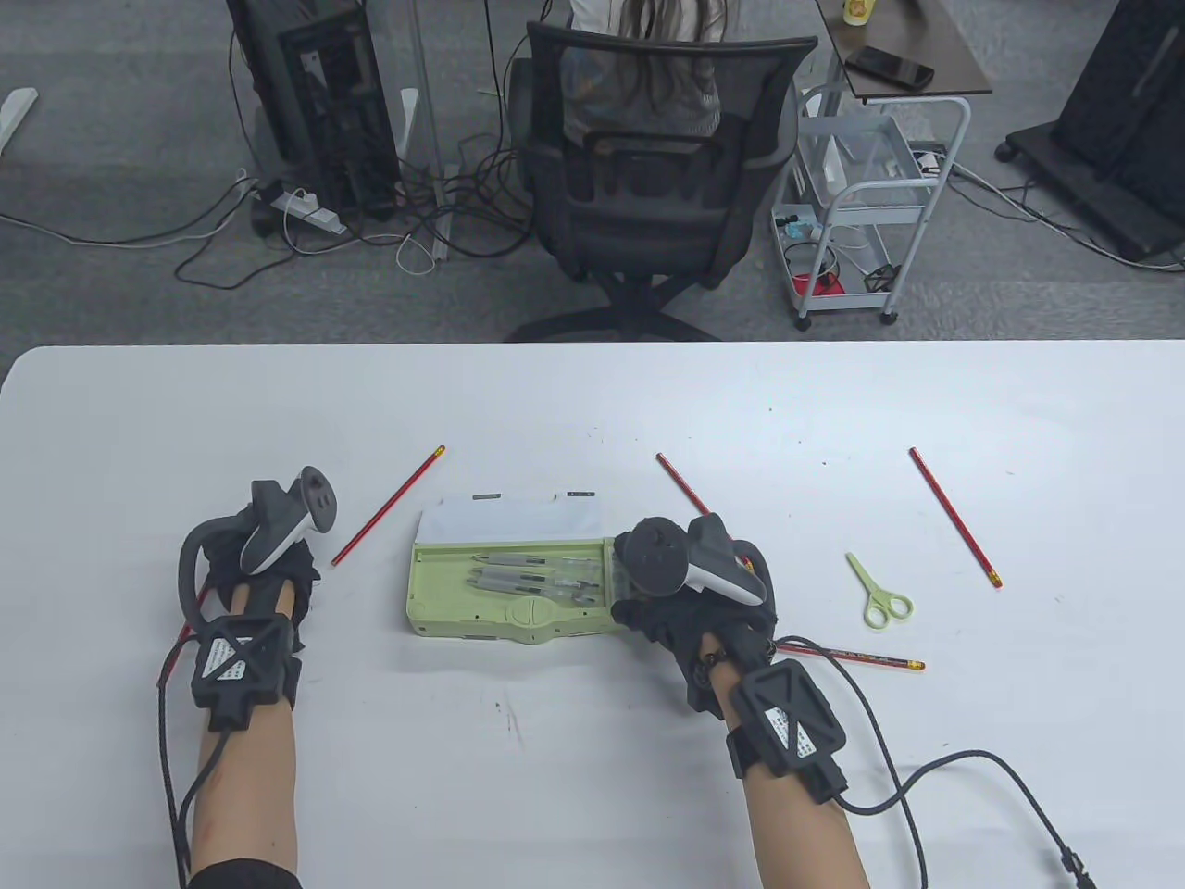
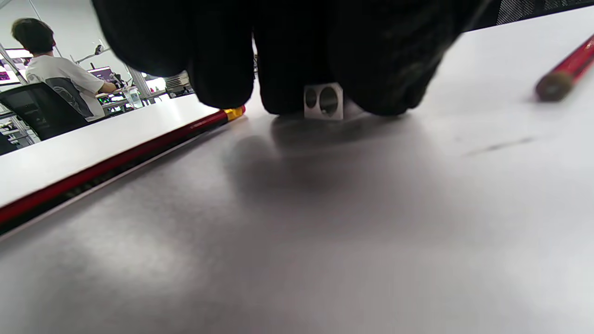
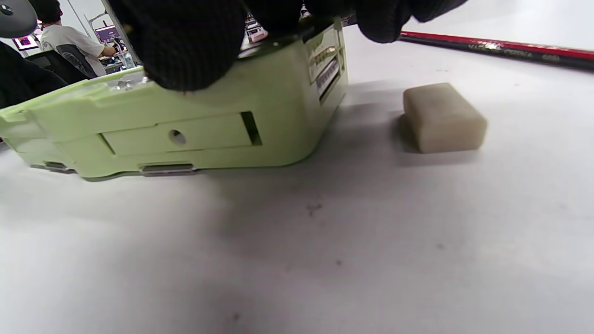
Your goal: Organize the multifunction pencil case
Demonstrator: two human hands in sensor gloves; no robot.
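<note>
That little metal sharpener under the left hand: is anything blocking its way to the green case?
Nothing visible blocks it. The sharpener sits on the table under the left hand; only a red pencil lies between it and the open pencil case, flat and easily passed over.

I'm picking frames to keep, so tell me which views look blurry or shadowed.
Table view: sharp, evenly lit. Left wrist view: the left hand is a dark mass up close, casting a shadow on the table; the red pencil at right is blurred. Right wrist view: soft, the eraser slightly blurred, shadow beside the pencil case.
</note>
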